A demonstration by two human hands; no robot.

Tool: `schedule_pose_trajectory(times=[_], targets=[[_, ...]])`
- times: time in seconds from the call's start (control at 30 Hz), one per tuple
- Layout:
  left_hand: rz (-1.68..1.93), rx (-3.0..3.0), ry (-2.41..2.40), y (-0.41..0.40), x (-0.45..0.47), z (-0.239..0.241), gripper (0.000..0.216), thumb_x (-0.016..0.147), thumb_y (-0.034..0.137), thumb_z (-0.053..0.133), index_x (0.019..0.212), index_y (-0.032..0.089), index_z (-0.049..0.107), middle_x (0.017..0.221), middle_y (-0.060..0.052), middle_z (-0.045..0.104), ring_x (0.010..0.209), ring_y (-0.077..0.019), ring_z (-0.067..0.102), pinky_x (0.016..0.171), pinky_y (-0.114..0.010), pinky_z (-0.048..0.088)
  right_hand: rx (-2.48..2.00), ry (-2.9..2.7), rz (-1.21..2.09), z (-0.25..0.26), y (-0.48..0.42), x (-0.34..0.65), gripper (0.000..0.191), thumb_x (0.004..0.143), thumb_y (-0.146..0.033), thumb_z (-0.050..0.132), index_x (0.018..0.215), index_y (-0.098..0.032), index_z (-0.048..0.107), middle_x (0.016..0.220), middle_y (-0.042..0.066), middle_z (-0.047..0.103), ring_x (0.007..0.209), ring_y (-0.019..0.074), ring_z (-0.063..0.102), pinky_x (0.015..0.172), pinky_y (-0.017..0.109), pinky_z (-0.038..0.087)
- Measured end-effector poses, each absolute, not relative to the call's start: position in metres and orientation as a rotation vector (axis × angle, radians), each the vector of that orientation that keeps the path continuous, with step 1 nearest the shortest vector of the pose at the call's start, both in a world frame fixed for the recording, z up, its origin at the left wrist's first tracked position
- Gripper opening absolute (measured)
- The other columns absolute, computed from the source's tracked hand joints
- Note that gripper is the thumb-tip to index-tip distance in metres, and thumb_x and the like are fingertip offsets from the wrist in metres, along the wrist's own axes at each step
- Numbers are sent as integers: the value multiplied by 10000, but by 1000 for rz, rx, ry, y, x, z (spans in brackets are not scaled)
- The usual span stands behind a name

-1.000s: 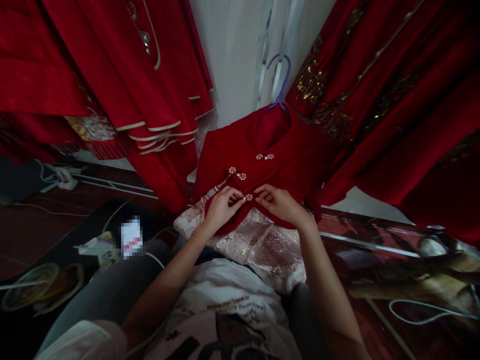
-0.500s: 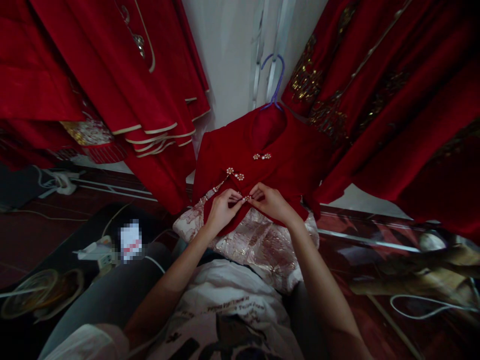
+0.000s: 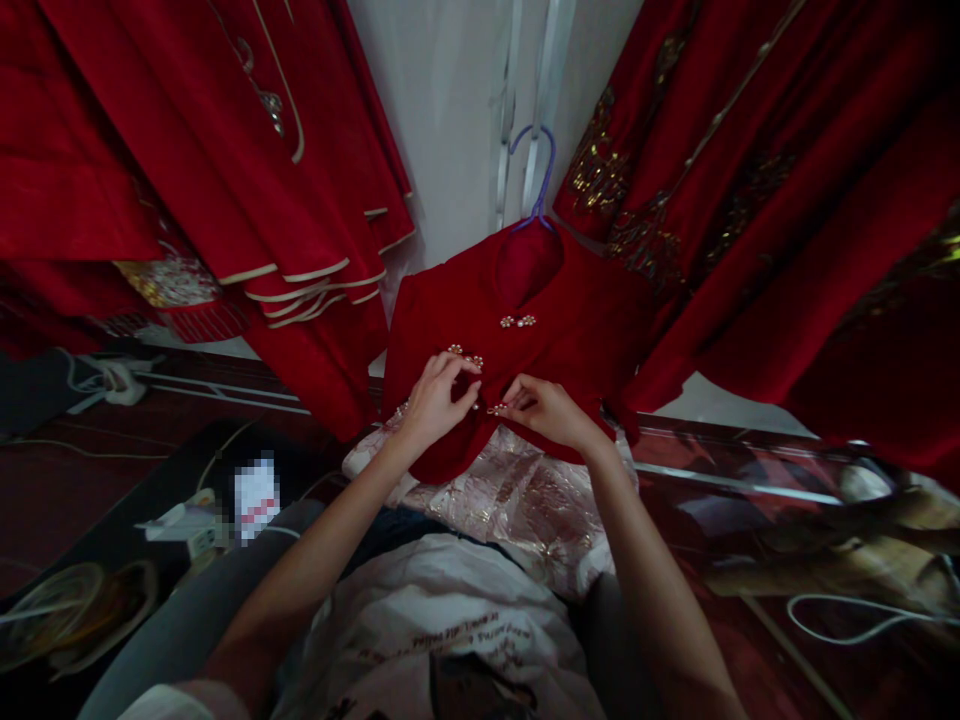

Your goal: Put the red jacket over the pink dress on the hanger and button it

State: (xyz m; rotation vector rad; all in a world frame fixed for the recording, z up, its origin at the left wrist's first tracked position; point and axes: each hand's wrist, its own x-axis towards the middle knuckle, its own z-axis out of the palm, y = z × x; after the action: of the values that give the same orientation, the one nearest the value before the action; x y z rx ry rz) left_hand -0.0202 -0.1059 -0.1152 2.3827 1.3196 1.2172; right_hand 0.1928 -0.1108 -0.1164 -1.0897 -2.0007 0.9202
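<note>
A red jacket point(image 3: 439, 310) with flower-shaped beaded fastenings lies spread before me on a purple hanger point(image 3: 544, 180). Its bottom edge rests over a pale pink, shiny brocade cloth point(image 3: 525, 500). My right hand point(image 3: 555, 412) pinches the lowest beaded frog button point(image 3: 496, 410), whose small loop end sticks out to the left. To the left of it, my left hand point(image 3: 431, 405) has its thumb and fingers apart, just below the middle beaded fastening point(image 3: 466, 357). A third fastening point(image 3: 517, 321) sits closed at the neckline.
Red garments point(image 3: 300, 200) with pale trim hang at left, and red garments with gold sequins point(image 3: 600, 170) at right. A black surface at lower left bears a power strip point(image 3: 202, 540) and a clear plastic container point(image 3: 52, 600). Rolled material point(image 3: 840, 560) lies at lower right.
Both hands were together at the lowest fastening. My left hand has let go and moved up and left, its fingers spreading. My right hand keeps its pinch there.
</note>
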Motion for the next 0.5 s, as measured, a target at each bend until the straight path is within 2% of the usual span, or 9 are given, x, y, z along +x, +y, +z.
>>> schedule_pose_trajectory(times=[0.1,0.2,0.33,0.5], targets=[[1191,2671,1453,-93,-30,-93,242,888,232,562,1118,216,635,1220,-105,546,1180,-273,467,997,-468,429,-1088,-2015,935,-113,-113,197,179,806,-329,687,824,-175,597,775,22,673,706,130,634,669,262,518],[1006,2909,1444,-82,-40,-83,191,872,223,581,1041,194,667,1318,-127,490,1243,-319,414,1040,-544,366,-1086,-2028,949,-109,-115,200,193,810,-348,685,828,-176,599,783,25,673,724,135,638,680,272,522],[861,3055,1262,-69,-49,-74,131,867,197,574,955,193,671,1290,-107,519,1252,-294,432,1135,-585,232,-1095,-2043,970,-104,-118,201,177,805,-331,688,827,-179,600,781,21,670,725,134,635,679,270,521],[639,3105,921,-55,-52,-58,90,834,195,586,897,189,651,1207,-78,578,1211,-253,483,1187,-564,115,-1062,-2044,1095,-99,-122,203,174,799,-314,690,838,-171,598,780,19,668,719,125,626,683,263,516]])
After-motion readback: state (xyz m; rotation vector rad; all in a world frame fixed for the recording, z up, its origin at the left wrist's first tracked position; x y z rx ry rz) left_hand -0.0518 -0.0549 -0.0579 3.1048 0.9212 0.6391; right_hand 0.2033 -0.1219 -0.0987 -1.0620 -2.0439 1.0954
